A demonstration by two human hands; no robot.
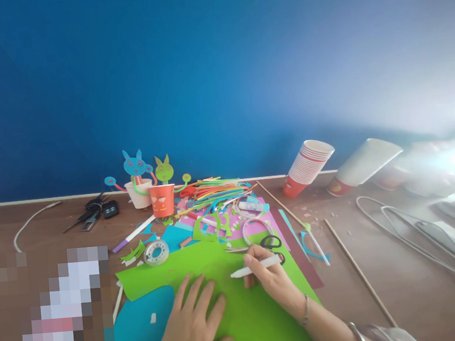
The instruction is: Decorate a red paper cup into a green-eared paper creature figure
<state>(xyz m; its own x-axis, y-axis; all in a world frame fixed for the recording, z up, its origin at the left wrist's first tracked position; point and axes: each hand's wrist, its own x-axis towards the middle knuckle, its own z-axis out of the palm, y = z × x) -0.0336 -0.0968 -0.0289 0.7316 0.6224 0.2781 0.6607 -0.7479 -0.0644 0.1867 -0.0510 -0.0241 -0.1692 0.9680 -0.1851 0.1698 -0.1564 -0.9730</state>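
My left hand (195,320) lies flat with spread fingers on a sheet of green paper (263,320). In my right hand (269,277) is a white marker (254,267), its tip pointing left just over the green sheet; I cannot tell whether it touches. Scissors with black handles (272,242) lie right behind my right hand, partly hidden by it. Under the green sheet's left side shows blue paper (140,319) with a small white scrap (153,318). A roll of clear tape (156,253) rests at the green sheet's upper left edge.
Two paper cups carry animal figures, one blue (134,164) and one green (164,170). Colourful pipe cleaners (217,192) and paper scraps are piled behind the sheet. Stacked cups (309,166), wooden sticks (359,270), keys (94,210), a purple-capped marker (134,234) and white cables (410,240) lie around.
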